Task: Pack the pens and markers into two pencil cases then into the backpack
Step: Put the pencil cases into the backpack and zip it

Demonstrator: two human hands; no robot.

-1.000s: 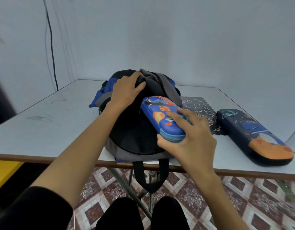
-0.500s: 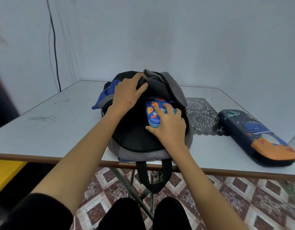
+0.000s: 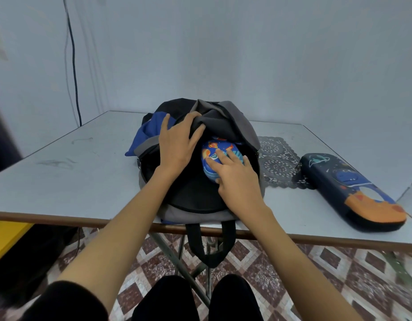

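L hand (image 3: 178, 141): grips the flap (image 3: 226, 126) of the backpack (image 3: 188, 198), fingers curled over the fold. I lift it so the mouth gapes twd me.
R hand (image 3: 238, 179): released, not clenched. Fingers lie fairly straight on the lid of the blue case (image 3: 217, 150), thumb at its near end. That's a push, not a grasp, as far as I can tell.
Blue case: far end is under the flap, near end pokes out of the opening. Lid faces up and it goes in lengthwise, the way it fits the mouth best.
Navy case (image 3: 353, 191): looks closed, on the worktop (image 3: 84, 172) to my R, well apart from the bag. Far end is at the edge of the lace mat (image 3: 275, 163), near end close to the front edge. Prob. parked in R reach for its turn.
Backpack: lying on the worktop, mouth twd me, strap (image 3: 195, 242) hanging off the front edge.
Pens/markers: none in view. Prob. inside the cases, can't confirm.
Stage: case 1 of 2 approx. halfway in. Case 2 not yet packed.
Next: the push must go deep enough to clear the zip line. The flap has to be up or the case snags.
Risk: navy case sits near the worktop edge, so a knock w/ my R arm could tip it off.
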